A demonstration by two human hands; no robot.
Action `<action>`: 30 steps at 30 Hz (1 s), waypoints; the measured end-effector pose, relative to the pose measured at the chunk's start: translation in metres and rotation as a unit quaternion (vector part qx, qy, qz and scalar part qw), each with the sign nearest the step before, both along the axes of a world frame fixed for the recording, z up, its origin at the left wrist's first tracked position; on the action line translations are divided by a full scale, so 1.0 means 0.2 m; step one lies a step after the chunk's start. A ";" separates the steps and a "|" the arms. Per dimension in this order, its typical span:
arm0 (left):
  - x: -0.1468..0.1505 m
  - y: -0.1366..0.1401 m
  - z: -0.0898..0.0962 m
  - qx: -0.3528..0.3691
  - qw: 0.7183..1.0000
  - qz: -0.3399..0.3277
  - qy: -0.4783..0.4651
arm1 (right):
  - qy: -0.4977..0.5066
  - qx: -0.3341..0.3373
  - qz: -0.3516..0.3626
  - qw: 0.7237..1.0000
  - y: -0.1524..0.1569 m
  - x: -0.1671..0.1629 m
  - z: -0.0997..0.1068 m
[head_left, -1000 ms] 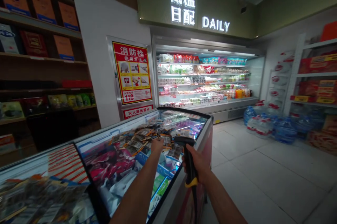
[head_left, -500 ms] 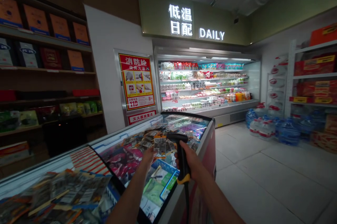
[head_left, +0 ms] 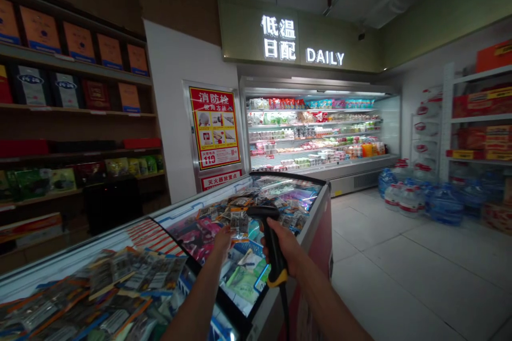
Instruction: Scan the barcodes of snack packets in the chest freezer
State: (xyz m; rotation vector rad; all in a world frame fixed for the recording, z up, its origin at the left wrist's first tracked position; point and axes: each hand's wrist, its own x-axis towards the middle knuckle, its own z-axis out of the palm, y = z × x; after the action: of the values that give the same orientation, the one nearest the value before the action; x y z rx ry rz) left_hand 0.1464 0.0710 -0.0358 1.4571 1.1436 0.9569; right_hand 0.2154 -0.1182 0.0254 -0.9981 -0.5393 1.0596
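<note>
My right hand point(head_left: 283, 242) is wrapped round the grip of a black and yellow barcode scanner point(head_left: 274, 250), whose head points left. A cable hangs from the bottom of its handle. In my left hand point(head_left: 222, 239) is a small snack packet point(head_left: 239, 223) with an orange top edge, pinched at its left side just in front of the scanner's head. Both hands are above the glass top of a chest freezer point(head_left: 312, 218). Several similar packets point(head_left: 230, 205) lie piled beyond my hands.
A larger pile of packets point(head_left: 116, 282) covers the freezer's near left part. Shelves point(head_left: 76, 66) with boxes line the left wall. At the back stands a lit open fridge point(head_left: 320, 170). Large water bottles point(head_left: 444, 205) stand on the floor point(head_left: 384, 255) at right.
My view has turned slightly left and up, so the surroundings sit further right and lower. The scanner's head has come a little closer to the packet. Both hands keep their hold.
</note>
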 end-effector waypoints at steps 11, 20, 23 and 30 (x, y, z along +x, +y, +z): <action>-0.38 0.13 0.10 0.124 0.968 0.119 0.185 | 0.000 0.009 -0.010 1.000 0.01 0.01 -0.01; -0.63 0.13 0.15 0.144 0.897 0.187 0.374 | 0.001 -0.005 -0.008 1.000 0.05 -0.01 -0.03; -0.65 0.15 0.12 0.157 0.890 0.202 0.378 | 0.000 -0.012 -0.018 1.000 0.05 0.00 -0.03; -0.59 0.16 0.03 0.293 0.824 0.122 0.470 | 0.022 -0.012 -0.033 0.999 0.10 0.04 -0.06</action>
State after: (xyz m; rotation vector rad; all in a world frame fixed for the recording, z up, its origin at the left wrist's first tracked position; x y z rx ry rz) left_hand 0.0287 0.1040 -0.0293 2.4804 1.8755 0.7799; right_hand 0.2228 -0.0989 0.0142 -1.0057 -0.4559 1.0293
